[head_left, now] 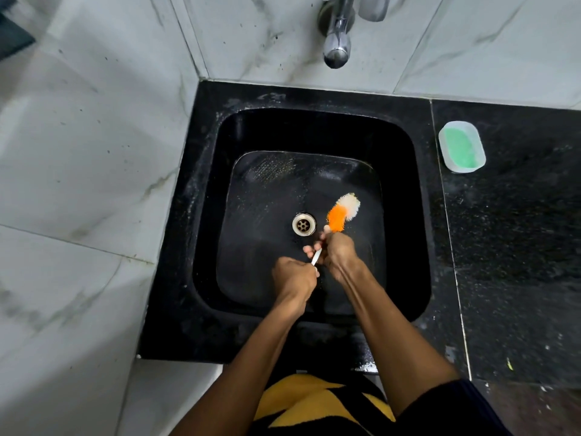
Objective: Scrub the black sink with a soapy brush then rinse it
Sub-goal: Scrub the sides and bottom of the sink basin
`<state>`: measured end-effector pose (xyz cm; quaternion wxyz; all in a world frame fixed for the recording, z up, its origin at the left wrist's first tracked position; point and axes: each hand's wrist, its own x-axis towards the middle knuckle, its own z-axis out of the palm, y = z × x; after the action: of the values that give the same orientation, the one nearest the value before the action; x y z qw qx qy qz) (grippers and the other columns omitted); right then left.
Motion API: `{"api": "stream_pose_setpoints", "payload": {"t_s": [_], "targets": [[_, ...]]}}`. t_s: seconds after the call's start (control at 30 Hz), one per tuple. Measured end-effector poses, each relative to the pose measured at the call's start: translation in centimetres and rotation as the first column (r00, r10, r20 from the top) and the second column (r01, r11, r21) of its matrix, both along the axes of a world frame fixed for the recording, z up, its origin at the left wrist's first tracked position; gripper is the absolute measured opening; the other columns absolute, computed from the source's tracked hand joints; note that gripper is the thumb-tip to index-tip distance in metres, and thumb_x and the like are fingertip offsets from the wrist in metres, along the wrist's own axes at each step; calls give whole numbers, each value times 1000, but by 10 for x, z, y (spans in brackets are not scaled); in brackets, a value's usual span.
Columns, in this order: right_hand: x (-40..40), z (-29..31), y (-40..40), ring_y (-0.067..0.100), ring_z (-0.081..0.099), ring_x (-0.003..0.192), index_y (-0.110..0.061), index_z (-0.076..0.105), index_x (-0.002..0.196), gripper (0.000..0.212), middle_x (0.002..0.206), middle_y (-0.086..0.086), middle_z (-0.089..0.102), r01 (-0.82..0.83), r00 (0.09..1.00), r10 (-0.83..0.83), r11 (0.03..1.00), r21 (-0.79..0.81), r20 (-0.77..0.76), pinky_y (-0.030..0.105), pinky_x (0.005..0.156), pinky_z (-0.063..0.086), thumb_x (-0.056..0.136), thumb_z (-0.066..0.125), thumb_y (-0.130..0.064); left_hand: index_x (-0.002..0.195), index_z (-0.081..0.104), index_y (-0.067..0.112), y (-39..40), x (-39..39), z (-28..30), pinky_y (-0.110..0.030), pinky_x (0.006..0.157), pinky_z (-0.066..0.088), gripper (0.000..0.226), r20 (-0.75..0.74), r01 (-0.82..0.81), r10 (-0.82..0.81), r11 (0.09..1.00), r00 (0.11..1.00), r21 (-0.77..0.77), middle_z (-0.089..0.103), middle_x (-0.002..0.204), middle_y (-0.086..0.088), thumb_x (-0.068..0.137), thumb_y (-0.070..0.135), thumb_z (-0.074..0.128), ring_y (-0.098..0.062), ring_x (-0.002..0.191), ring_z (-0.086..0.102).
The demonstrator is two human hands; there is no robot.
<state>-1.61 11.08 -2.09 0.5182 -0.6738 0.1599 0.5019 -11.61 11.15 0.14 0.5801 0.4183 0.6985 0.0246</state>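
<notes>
A black square sink (204, 234) is set in a black stone counter, with a metal drain (303, 224) near the middle of its floor. Both hands are down inside the basin on one brush (342, 212), whose bristle head is orange and white and lies on the sink floor just right of the drain. My right hand (338, 251) is closed on the white handle close to the bristles. My left hand (294, 278) is closed on the handle's lower end. No water runs from the chrome tap (338, 42) above the back rim.
A pale plastic tub of green soap (462, 146) stands on the black counter right of the sink. White marble-look tiles cover the wall behind and to the left. The counter's front edge is just before my body.
</notes>
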Motion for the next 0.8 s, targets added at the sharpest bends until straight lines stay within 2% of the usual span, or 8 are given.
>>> {"api": "stream_pose_setpoints", "payload": {"t_s": [0.07,0.1,0.2,0.27,0.37,0.43,0.57,0.8], "targets": [[0,2,-1,23,52,38,-10,46,72,31,41,7,42,55,998,-55,998,2,-2,31,46,45,96,27,-1,69,72,13,0,4,3,-32,53,57,15,-100,65,-56,994,993,84,70,70,-4,66,24,62,-25,60,67],[0,3,-1,23,51,39,-10,46,74,30,41,7,42,80,997,-80,997,5,-4,30,44,45,95,27,0,73,72,15,-1,5,5,-38,63,60,19,-155,119,-101,986,983,116,71,79,-5,64,27,60,-28,71,69],[0,4,-4,24,50,43,-8,47,76,26,47,10,45,83,996,-82,996,26,-20,30,44,48,95,31,0,83,71,17,-8,7,11,-39,76,58,16,-232,214,-167,956,958,198,68,89,-5,73,24,61,-30,86,66],[1,3,-11,27,58,49,-7,49,75,27,51,13,52,5,1000,-4,999,39,-28,34,51,54,99,37,-9,83,74,18,-14,4,11,-36,73,56,14,-214,243,-198,947,957,208,70,86,-4,76,21,62,-30,86,65],[17,2,-27,29,67,67,-3,60,82,31,68,14,65,-135,990,138,988,75,-27,37,67,57,102,44,-20,77,78,22,-21,1,8,-37,66,59,13,-135,268,-242,934,961,234,71,69,-1,75,23,65,-26,72,68],[31,3,-31,27,69,76,-1,63,89,24,77,12,69,-106,990,115,988,111,-83,37,76,57,101,49,-17,80,79,25,-21,1,6,-39,66,61,13,-130,298,-274,922,953,247,74,69,-2,75,26,68,-26,73,71],[44,15,-30,30,68,73,5,58,87,13,81,19,65,144,979,-118,978,151,-167,31,57,60,96,50,2,82,79,24,-30,13,16,-37,67,61,10,-132,310,-284,910,950,275,75,73,-1,77,26,71,-24,73,72],[51,25,-41,33,69,67,11,59,86,12,76,21,66,-41,998,45,991,128,-32,36,59,60,93,50,13,86,79,24,-46,26,30,-30,67,55,12,-239,302,-236,907,942,292,75,87,0,77,24,71,-22,83,70]]}}
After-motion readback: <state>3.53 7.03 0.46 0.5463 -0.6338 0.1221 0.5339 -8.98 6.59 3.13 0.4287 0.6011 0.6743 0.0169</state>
